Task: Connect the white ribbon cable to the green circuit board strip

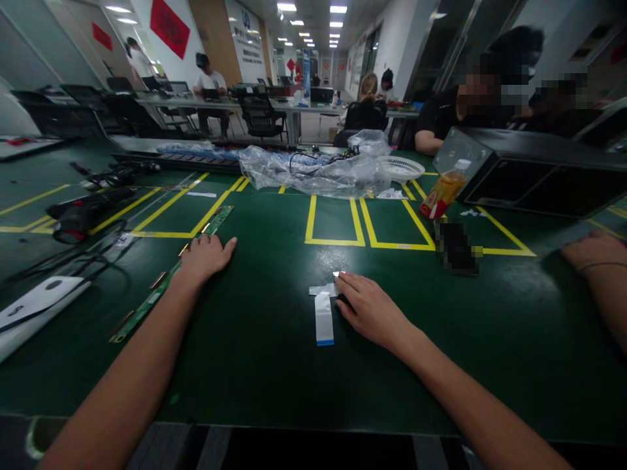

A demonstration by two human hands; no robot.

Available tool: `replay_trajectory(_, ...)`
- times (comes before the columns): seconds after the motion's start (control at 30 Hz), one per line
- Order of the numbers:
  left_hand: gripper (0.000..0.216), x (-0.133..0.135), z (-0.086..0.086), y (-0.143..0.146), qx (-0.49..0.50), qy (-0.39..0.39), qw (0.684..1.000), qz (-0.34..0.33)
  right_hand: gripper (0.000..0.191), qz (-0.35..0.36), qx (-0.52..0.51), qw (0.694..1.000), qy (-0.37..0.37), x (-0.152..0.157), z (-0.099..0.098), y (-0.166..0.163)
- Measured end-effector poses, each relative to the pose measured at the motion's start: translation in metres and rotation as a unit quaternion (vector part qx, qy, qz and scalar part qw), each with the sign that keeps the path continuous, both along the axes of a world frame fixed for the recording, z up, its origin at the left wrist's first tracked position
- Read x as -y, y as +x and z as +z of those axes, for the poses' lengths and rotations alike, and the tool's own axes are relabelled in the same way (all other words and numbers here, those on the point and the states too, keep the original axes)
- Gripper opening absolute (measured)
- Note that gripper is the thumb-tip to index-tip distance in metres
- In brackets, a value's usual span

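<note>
My left hand [204,258] lies over a long, narrow green circuit board [142,313], covering its middle, with the thumb stretched out to the right. Gold-coloured connectors run along the board's edge. My right hand [367,310] is low on the table, its fingers stretched forward and fingertips resting on the right end of a white flat ribbon cable [324,320]. This cable is bent into an L or T shape, and its near end has a blue strip. Part of the cable under my fingertips is hidden.
Yellow tape outlines mark the green table [255,365]. Beyond lie crumpled clear plastic [318,173], a white basket [401,168], an orange drink bottle [445,189], a dark phone-like object [456,247] and a large black case [543,173]. Cables lie left; another person's hand [595,251] rests right.
</note>
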State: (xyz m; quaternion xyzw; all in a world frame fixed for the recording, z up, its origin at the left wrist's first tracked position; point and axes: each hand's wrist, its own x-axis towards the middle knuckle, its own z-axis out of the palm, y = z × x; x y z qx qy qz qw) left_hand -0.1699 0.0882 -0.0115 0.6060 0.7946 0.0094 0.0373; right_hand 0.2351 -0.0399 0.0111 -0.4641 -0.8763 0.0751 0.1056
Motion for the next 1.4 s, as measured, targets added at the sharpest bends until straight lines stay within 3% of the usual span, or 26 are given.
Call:
replay_trajectory(0.2,0.083,0.001,0.005,0.005,-0.002,0.026,0.999,0.028,0.051,0.005,0.004,1.000,-0.006,0.000,0.001,0.001)
replay_trajectory(0.27,0.080,0.001,0.004,0.008,-0.013,0.021,1.000,0.009,0.052,0.006,0.011,1.000,-0.014,0.000,0.001,0.001)
replay_trajectory(0.37,0.073,0.006,0.002,0.030,-0.005,0.027,0.995,-0.094,0.051,0.005,0.015,1.000,-0.015,0.001,0.003,-0.001)
replay_trajectory(0.47,0.073,0.023,0.002,0.077,0.032,0.030,0.972,-0.232,0.047,0.009,0.016,1.000,-0.010,0.005,0.008,-0.005)
replay_trajectory(0.6,0.076,0.056,0.012,0.141,0.101,0.002,0.887,-0.450,0.044,0.016,0.020,1.000,0.002,0.012,0.012,-0.012)
replay_trajectory(0.73,0.068,0.077,0.023,0.164,0.144,-0.033,0.817,-0.558,0.047,0.009,0.030,0.999,0.013,0.016,0.009,-0.017)
replay_trajectory(0.83,0.065,0.080,0.024,0.163,0.152,-0.038,0.803,-0.575,0.049,0.004,0.035,0.999,0.019,0.018,0.005,-0.020)
replay_trajectory(1.4,0.069,0.083,0.018,0.166,0.117,-0.035,0.808,-0.576,0.054,0.018,0.044,0.999,0.007,0.023,0.006,-0.023)
